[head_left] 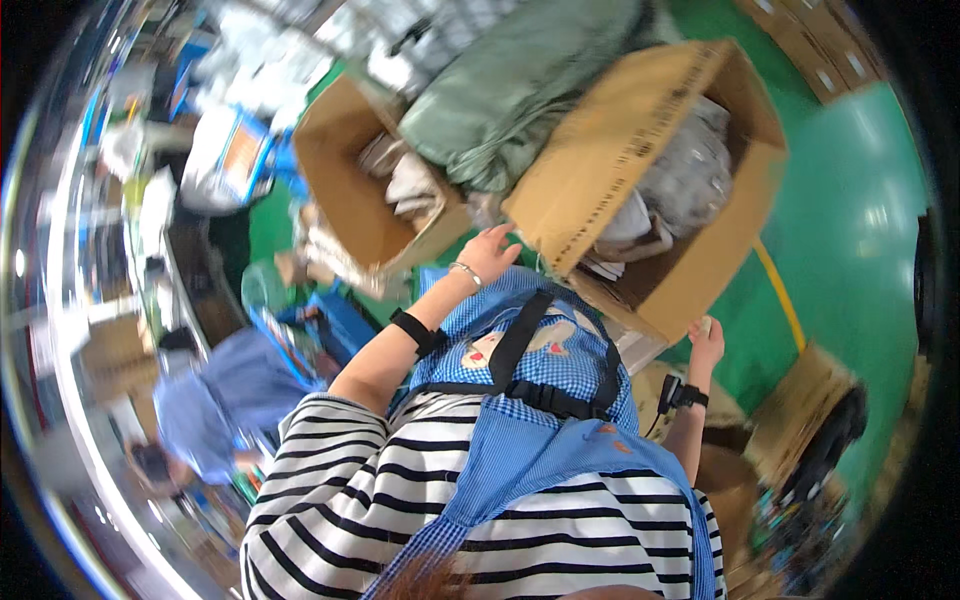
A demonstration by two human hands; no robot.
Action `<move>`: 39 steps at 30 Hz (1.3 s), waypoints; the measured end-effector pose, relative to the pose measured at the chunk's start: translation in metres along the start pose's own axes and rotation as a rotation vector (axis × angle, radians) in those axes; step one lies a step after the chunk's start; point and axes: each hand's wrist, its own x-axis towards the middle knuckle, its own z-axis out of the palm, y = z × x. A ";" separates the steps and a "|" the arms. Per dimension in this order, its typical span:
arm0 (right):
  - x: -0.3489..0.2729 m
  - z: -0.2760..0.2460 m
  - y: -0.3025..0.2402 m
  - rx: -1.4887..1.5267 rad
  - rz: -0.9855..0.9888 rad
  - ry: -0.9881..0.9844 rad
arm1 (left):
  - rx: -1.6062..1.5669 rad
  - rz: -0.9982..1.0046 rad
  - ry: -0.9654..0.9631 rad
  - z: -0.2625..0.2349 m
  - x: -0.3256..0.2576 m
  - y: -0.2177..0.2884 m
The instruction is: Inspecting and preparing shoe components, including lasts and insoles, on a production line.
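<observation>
A large cardboard box (745, 240) stands tilted in front of me, its flap raised. Inside lie grey plastic-wrapped goods (690, 165) and some pale pieces. My left hand (487, 253) is beside the box's near left corner, fingers loosely extended; whether they touch the cardboard is unclear. Near the box's lower right corner, my right hand (707, 343) has its fingers curled together, with a small pale spot at the tips that I cannot identify. A smaller open carton (345, 170) with whitish pieces in it stands to the left of my left hand.
A big green sack (520, 85) lies behind the two boxes. Another person in blue clothing (225, 400) is at the left, near a blue crate (340, 325). At the right, an open carton (800, 410) and dark items (840, 440) stand on the green floor (850, 200).
</observation>
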 end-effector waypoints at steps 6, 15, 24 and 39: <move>-0.015 0.044 -0.095 -0.300 -0.380 -0.260 | 0.310 -0.568 0.024 0.027 -0.150 -0.118; -0.164 0.152 -0.153 -0.676 -0.710 -0.875 | -0.316 -0.525 0.133 0.062 -0.320 -0.170; -0.223 0.160 -0.144 -1.604 -0.346 -1.052 | -0.832 -0.705 0.001 -0.051 -0.445 -0.189; -0.224 0.278 -0.216 -1.866 0.168 -1.416 | -1.570 -0.727 0.354 -0.010 -0.505 -0.181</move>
